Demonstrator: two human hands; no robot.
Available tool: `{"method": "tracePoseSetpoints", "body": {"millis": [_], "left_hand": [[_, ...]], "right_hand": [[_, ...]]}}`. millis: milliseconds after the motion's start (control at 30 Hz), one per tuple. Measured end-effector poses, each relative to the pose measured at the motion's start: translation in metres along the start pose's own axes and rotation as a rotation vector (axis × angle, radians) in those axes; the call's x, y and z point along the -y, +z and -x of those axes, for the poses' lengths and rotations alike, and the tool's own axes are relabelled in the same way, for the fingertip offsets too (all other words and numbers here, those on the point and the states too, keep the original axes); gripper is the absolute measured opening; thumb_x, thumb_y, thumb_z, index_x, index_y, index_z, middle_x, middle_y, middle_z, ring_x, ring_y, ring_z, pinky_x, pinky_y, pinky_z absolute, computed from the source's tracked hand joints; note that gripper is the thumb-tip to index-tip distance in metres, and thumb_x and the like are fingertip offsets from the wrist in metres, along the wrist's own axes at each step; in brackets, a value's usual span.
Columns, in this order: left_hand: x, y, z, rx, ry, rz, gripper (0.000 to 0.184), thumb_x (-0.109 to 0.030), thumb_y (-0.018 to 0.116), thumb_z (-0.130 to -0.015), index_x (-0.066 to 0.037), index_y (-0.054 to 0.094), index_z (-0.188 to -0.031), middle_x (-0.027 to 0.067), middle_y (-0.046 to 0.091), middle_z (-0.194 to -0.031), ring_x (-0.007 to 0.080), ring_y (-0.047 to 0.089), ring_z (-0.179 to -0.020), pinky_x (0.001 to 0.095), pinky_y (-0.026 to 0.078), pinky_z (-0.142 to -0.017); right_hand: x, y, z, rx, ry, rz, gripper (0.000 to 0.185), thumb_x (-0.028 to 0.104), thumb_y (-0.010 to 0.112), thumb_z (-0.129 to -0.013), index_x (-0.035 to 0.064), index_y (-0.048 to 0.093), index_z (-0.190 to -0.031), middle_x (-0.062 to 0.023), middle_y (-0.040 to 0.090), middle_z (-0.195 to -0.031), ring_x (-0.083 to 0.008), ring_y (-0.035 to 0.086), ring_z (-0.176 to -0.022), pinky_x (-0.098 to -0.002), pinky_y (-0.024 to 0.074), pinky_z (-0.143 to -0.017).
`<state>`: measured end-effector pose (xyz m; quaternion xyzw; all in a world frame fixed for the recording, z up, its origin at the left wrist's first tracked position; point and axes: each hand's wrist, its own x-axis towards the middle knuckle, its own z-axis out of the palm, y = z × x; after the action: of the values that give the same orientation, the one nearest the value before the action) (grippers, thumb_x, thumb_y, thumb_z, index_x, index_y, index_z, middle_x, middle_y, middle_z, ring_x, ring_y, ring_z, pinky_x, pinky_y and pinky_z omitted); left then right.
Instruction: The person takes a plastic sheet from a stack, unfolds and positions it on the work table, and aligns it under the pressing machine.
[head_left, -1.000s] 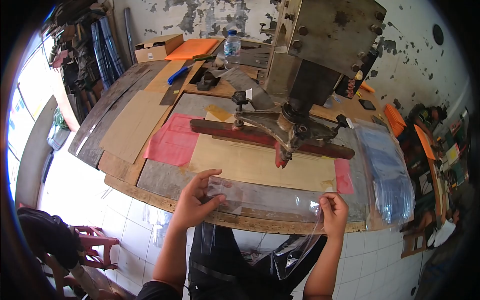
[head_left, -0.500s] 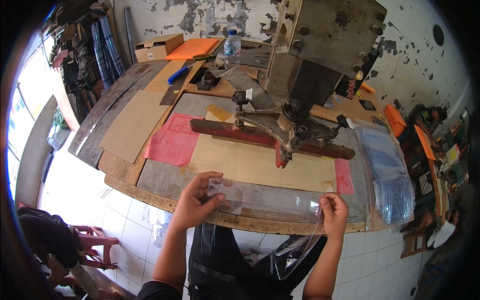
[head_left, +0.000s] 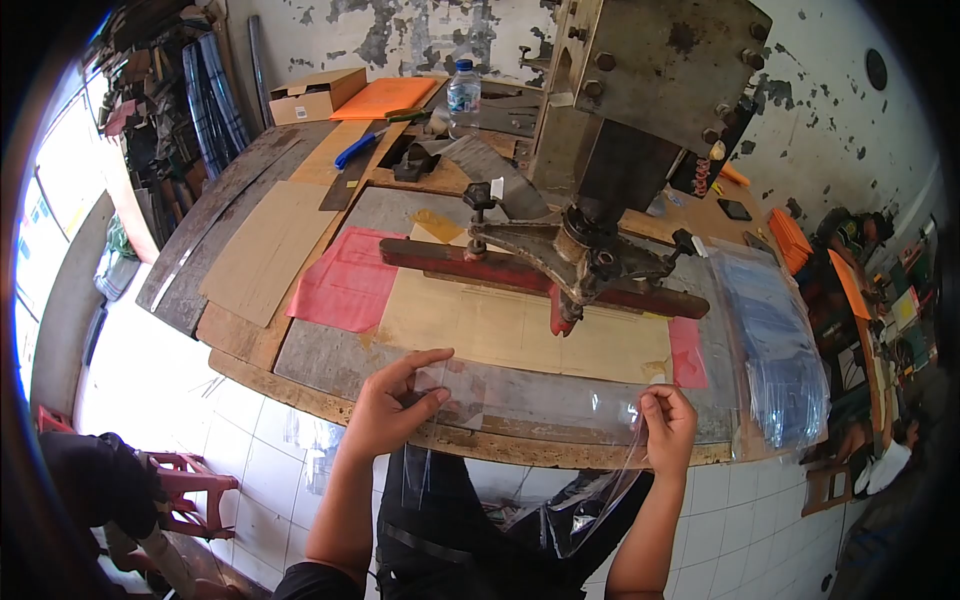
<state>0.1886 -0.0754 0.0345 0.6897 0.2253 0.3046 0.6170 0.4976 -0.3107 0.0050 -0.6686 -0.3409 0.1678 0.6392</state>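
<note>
A clear plastic sheet (head_left: 545, 408) stretches between my two hands above the table's front edge, its lower parts hanging toward my lap. My left hand (head_left: 392, 400) holds the left end, thumb in front and the curled fingers partly hidden, with the index finger stretched out. At the other end, my right hand (head_left: 668, 425) pinches the sheet's edge between thumb and fingers. Just beyond the sheet lies a yellowish board (head_left: 480, 325) over pink sheets (head_left: 345, 285) on the grey press bed. Above the board sits a red metal bar (head_left: 450, 260) hung from the press head (head_left: 585, 240).
A stack of clear plastic pieces (head_left: 775, 350) lies at the right. The heavy press column (head_left: 670, 60) rises behind. Toward the back left are a cardboard box (head_left: 320, 95), orange sheets (head_left: 385, 98), a water bottle (head_left: 464, 98) and a blue-handled tool (head_left: 357, 150). Other people are near both sides.
My left index finger has straightened and moved slightly right, away from the thumb. The right hand and the sheet's right end stay almost still.
</note>
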Motion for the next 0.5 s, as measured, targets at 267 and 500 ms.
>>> {"method": "tracePoseSetpoints", "body": {"millis": [267, 500], "left_hand": [[0.0023, 0.0008, -0.0001, -0.023, -0.031, 0.010, 0.049, 0.007, 0.066, -0.096, 0.003, 0.057, -0.144, 0.0102, 0.073, -0.117, 0.0128, 0.068, -0.106, 0.0288, 0.054, -0.094], [0.0037, 0.0015, -0.0008, -0.025, -0.021, 0.011, 0.050, 0.007, 0.065, -0.096, 0.004, 0.056, -0.145, 0.0105, 0.072, -0.119, 0.0132, 0.067, -0.109, 0.0297, 0.053, -0.096]], "right_hand": [[0.0087, 0.0045, 0.0000, 0.005, -0.029, -0.019, 0.020, 0.018, 0.070, -0.104, -0.0011, 0.066, -0.102, -0.0013, 0.066, -0.081, -0.0073, 0.059, -0.070, -0.0239, 0.0474, -0.064], [0.0065, 0.0031, 0.0003, 0.011, -0.018, -0.026, 0.019, 0.017, 0.069, -0.105, -0.0012, 0.066, -0.101, -0.0029, 0.066, -0.080, -0.0089, 0.060, -0.068, -0.0257, 0.0485, -0.063]]}}
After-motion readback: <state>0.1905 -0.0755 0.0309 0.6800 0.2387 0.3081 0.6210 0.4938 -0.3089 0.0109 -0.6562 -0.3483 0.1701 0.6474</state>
